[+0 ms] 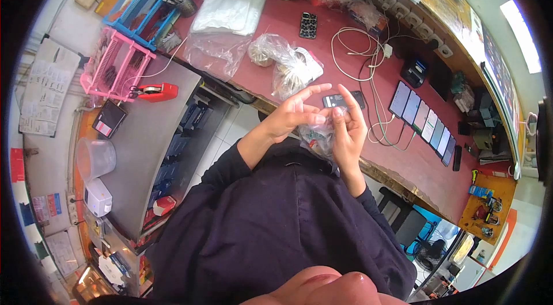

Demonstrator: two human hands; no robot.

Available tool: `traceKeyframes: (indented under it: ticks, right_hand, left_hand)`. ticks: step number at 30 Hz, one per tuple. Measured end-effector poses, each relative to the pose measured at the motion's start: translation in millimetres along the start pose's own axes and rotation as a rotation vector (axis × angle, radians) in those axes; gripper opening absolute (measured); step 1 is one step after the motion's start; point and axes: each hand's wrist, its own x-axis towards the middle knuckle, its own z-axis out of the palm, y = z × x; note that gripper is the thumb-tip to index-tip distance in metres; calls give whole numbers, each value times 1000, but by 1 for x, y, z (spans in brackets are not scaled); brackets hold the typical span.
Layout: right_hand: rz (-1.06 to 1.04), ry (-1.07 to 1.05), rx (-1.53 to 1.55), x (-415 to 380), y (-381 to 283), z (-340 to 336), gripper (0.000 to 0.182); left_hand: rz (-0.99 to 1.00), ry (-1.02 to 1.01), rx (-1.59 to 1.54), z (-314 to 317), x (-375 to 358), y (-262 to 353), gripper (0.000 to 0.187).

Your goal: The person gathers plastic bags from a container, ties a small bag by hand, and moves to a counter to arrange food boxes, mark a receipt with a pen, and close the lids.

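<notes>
Between my two hands hangs a small clear plastic bag [317, 139] with small coloured items in it, at the edge of the red table. My left hand [294, 116] pinches the top of the bag between thumb and curled fingers, its index finger stretched out. My right hand [348, 129] pinches the bag from the other side, its index finger pointing up. A dark phone [354, 99] lies on the table just behind my fingers. Knotted clear bags [291, 74] with contents lie beyond my left hand.
The red table [334, 46] bears a patterned phone case [308, 25], white cables [371, 66], a row of phones [421, 120] at right and a stack of plastic sheets [227, 12]. At left stand a pink basket [118, 66], a blue rack [138, 8] and a red tape dispenser [160, 92].
</notes>
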Motion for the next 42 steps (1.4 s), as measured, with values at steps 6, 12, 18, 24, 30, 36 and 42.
traceKeyframes:
  ticks: [6,12,18,24,30,36,42]
  right_hand:
    - [-23,37,-46,0,-2,5,48]
    - [-251,40,-153,-8,3,15,51]
    - [-331,16,-232,-7,16,4,47]
    - [-419,122,-300,-3,17,-2,45]
    - [-496,6,-512,-5,19,-3,35]
    - [-525,-113,-553,-5,25,-13,23]
    - [-419,-127,-486,-7,38,-21,20]
  left_hand:
    - [374,168,483,-1,1,-18,73]
    - [967,598,1087,-2,3,-31,41]
    - [578,413,932,-8,0,-21,20]
    - [336,172,328,-7,-5,-13,17]
    - [317,278,265,-13,4,-19,19]
    - [393,588,89,-48,20,-21,18]
    - [280,774,48,-64,25,-38,22]
